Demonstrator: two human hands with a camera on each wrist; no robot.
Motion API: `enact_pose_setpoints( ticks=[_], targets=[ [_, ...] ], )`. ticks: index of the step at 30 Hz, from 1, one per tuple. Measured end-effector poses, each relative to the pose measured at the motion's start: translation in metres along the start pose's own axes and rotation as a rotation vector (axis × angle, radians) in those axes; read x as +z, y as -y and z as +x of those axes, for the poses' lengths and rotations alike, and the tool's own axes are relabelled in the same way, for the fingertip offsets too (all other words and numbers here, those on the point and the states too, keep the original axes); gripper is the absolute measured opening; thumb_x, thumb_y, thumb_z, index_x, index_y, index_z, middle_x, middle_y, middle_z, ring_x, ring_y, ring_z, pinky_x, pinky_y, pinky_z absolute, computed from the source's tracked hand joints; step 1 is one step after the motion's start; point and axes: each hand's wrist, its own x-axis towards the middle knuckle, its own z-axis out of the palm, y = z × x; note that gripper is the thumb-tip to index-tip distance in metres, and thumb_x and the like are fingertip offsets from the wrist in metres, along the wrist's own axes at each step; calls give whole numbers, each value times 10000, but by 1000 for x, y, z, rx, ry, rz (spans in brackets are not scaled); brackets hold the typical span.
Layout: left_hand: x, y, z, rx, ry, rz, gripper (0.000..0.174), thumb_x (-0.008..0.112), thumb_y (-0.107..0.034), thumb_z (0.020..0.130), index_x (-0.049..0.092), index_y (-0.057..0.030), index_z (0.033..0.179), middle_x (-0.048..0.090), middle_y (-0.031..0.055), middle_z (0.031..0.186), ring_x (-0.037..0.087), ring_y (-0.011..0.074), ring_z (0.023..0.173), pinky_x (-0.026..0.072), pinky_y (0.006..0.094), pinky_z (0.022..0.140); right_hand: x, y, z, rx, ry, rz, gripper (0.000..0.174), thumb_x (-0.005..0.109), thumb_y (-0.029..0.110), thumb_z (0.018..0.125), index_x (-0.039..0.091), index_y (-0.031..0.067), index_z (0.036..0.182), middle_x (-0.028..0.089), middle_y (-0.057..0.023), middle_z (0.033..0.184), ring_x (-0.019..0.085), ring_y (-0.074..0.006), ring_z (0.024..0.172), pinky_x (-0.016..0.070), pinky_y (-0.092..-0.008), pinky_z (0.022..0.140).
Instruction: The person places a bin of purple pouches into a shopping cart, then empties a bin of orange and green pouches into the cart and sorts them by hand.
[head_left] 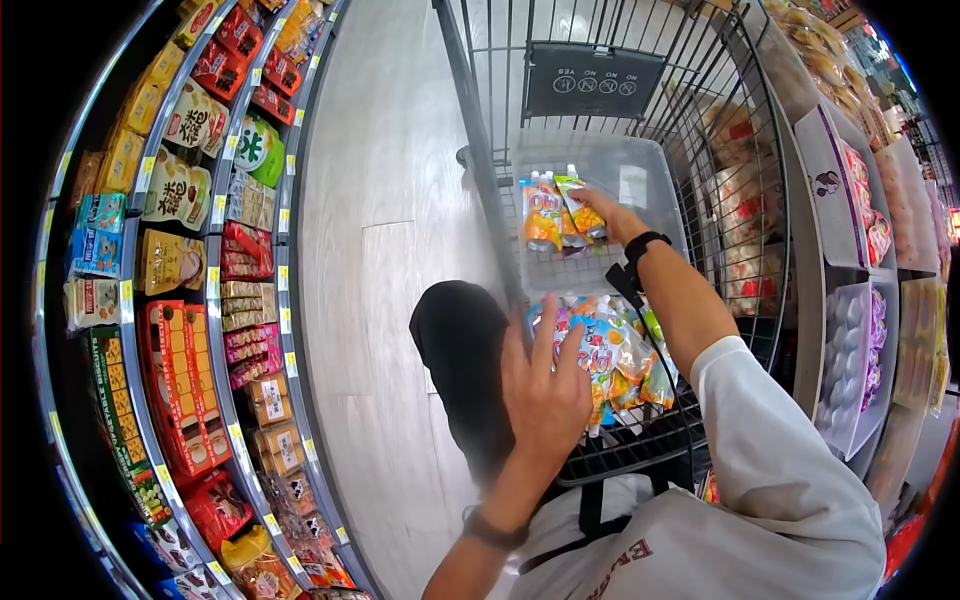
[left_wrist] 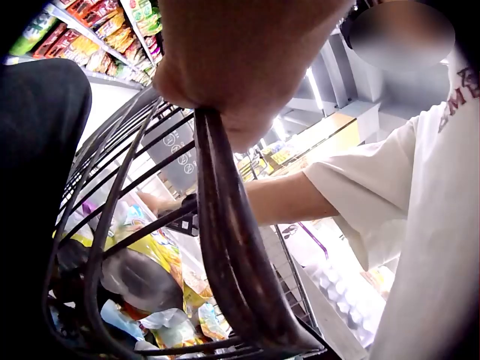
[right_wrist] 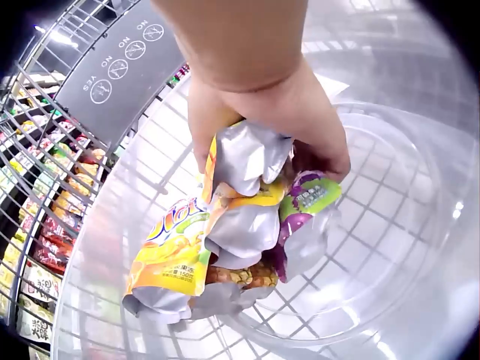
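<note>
My right hand [head_left: 600,212] reaches into a clear plastic bin [head_left: 640,255] inside a wire shopping cart. Its thumb and fingers hold a spouted jelly pouch [right_wrist: 251,154], whose silver bottom shows in the right wrist view. Beside it in the bin lie several more pouches, among them a yellow-orange one [right_wrist: 176,255] and a purple-green one [right_wrist: 311,191]. Nearer the body, my left hand [head_left: 548,395] has its fingers extended at the cart's near side, overlapping a pile of colourful pouches [head_left: 625,350]. The left wrist view shows it over a dark cart rail [left_wrist: 232,225].
Snack shelves [head_left: 215,250] line the left side of the aisle. Stacked display boxes [head_left: 850,190] stand close along the cart's right side. A black-clad knee [head_left: 460,350] is left of the cart, above the pale floor [head_left: 370,190]. A sign panel [head_left: 595,80] hangs at the cart's far end.
</note>
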Motion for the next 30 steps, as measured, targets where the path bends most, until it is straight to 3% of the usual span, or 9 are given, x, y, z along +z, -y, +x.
enact_pose_setpoints(
  ticks=[10, 16, 18, 21, 25, 27, 28, 29, 30],
  targets=[
    [-3, 0, 0, 21, 10, -16, 362, 601, -10, 735, 650, 4, 1093, 491, 156, 1385, 424, 486, 1261, 385, 539, 1016, -43, -3, 7, 249, 66, 142, 539, 702, 514, 766, 595, 161, 1159, 648, -70, 1095, 587, -263, 974, 370, -553, 914],
    [-2, 0, 1, 33, -3, -45, 366, 605, -9, 726, 646, 7, 1089, 496, 159, 1374, 423, 495, 1253, 381, 542, 1014, -52, 19, -12, -33, 204, 284, 541, 709, 517, 762, 608, 153, 1150, 648, -105, 1151, 577, -314, 1109, 376, -669, 901],
    [-2, -1, 3, 17, 4, -40, 363, 616, -4, 725, 659, -16, 1086, 508, 156, 1361, 419, 487, 1263, 374, 524, 1026, -43, 31, -12, -20, 324, 261, 547, 707, 509, 773, 609, 134, 1159, 661, -101, 1137, 615, -289, 1078, 464, -609, 866],
    [-1, -4, 3, 2, 18, -48, 366, 629, 0, 721, 672, -40, 1083, 518, 153, 1352, 413, 476, 1276, 366, 505, 1041, 3, 38, -9, 126, 194, -86, 465, 683, 431, 827, 615, 75, 1118, 699, -91, 1015, 694, -228, 815, 572, -410, 766],
    [-1, -3, 4, -1, 23, -52, 386, 624, -2, 709, 665, -45, 1090, 516, 157, 1354, 410, 473, 1274, 364, 511, 1043, 25, 27, 4, -26, 302, 230, 471, 674, 430, 847, 605, 70, 1143, 681, -107, 1074, 658, -262, 996, 511, -471, 905],
    [-7, -1, 1, -6, 49, -24, 382, 613, -2, 707, 663, -45, 1084, 518, 159, 1352, 411, 477, 1270, 358, 517, 1047, -2, -21, 88, -265, 454, 98, 457, 652, 378, 879, 585, 46, 1186, 677, -110, 1085, 662, -265, 991, 526, -446, 903],
    [-6, -4, 3, 11, 73, -7, 379, 603, -1, 704, 662, -45, 1077, 521, 161, 1350, 412, 480, 1266, 352, 524, 1051, -5, -38, 97, -256, 549, 246, 565, 760, 251, 788, 541, 78, 1279, 634, -112, 1192, 618, -287, 1088, 485, -449, 968],
    [-6, -6, 5, 19, 58, -16, 366, 590, -2, 709, 658, -39, 1067, 521, 169, 1345, 405, 486, 1270, 339, 536, 1057, 4, -14, -3, -769, 240, -358, 775, 844, 105, 635, 507, 139, 1333, 571, -98, 1299, 542, -299, 1202, 445, -417, 1022],
    [-6, -8, 4, 32, 44, -25, 353, 578, -4, 714, 655, -33, 1057, 522, 177, 1341, 397, 492, 1274, 326, 549, 1064, 12, -11, -11, -518, 371, 74, 989, 858, -19, 493, 465, 183, 1378, 520, -94, 1361, 473, -295, 1274, 419, -395, 1048]
  ],
)
